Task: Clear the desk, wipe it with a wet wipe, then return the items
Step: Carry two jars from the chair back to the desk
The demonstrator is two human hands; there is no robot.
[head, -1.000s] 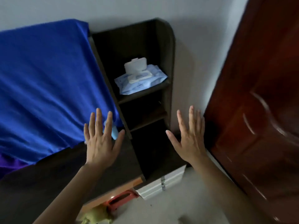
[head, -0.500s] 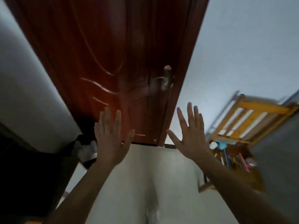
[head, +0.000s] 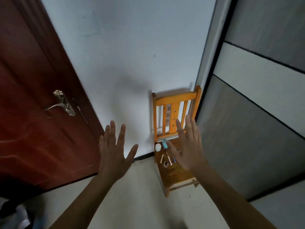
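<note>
Left hand (head: 113,156): raised before the camera with its back to the viewer, fingers straight and spread, thumb out to the side. It holds nothing and touches nothing.
Right hand (head: 188,146): raised the same way, fingers straight and close together, thumb angled inward, holding nothing. It overlaps the chair's slats and part of the seat, and contact there cannot be told.
Chair (head: 176,98): yellow wood with a slatted back, standing against the wall in the corner, just beside the grey panel.
Seat (head: 179,176): darker brown boards, with the small desk things lying on its rear half.
White round thing (head: 158,147): at the seat's rear left corner, just beside the light-blue thing.
Light-blue thing (head: 164,144): oblong, next to the right thumb in this view.
Thin sticks (head: 162,158): a few pale ones and a blue one, lying loose near mid-seat and partly hidden by the right hand. Their kind is too small to tell.
Small metal piece (head: 165,164): squarish, just in front of the sticks.
Writing: any print on these things is too small to read.
Door (head: 33,113): reddish-brown wood at the left, with a silver lever handle (head: 57,105) on an ornate plate.
Wall (head: 132,55): plain white, between the door and the chair.
Grey panel (head: 255,129): at the right, crossed by a lighter band edged in black lines.
Floor (head: 140,195): pale, under both forearms.
</note>
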